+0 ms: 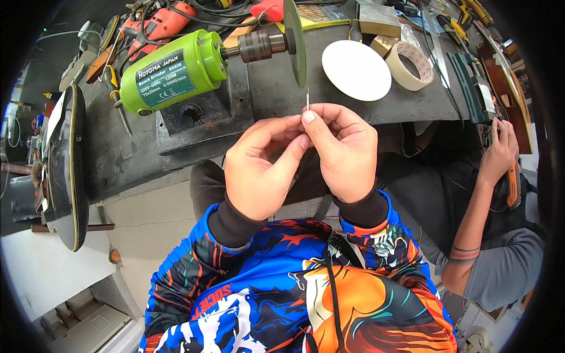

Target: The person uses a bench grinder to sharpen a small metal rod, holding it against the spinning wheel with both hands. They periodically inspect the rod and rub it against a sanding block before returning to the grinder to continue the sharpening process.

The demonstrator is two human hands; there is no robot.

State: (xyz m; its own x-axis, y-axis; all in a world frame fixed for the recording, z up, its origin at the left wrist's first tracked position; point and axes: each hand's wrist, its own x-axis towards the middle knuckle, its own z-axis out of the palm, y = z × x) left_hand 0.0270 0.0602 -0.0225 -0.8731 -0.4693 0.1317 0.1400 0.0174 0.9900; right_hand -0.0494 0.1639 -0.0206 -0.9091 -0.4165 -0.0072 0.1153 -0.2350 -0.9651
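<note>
Both of my hands meet in front of a lime-green bench grinder (176, 67). My right hand (350, 156) is closed in a pinch, thumb and forefinger on a thin, pale rod (307, 101) that points up and away from me. Against it, my left hand (259, 167) pinches at the rod's lower part, which the fingers mostly hide. The rod's tip is just below the lower edge of the grinder's thin green disc (300, 59), with a small gap seeming to show between them. A metal chuck (257, 46) joins the disc to the motor.
A white round disc (356, 70) and a tape roll (410, 66) lie right of the grinder on the dark bench (265, 112). Red power tools (162, 26) and cables are behind. At the right, another person's hand (499, 150) is near an orange-and-black tool (513, 185).
</note>
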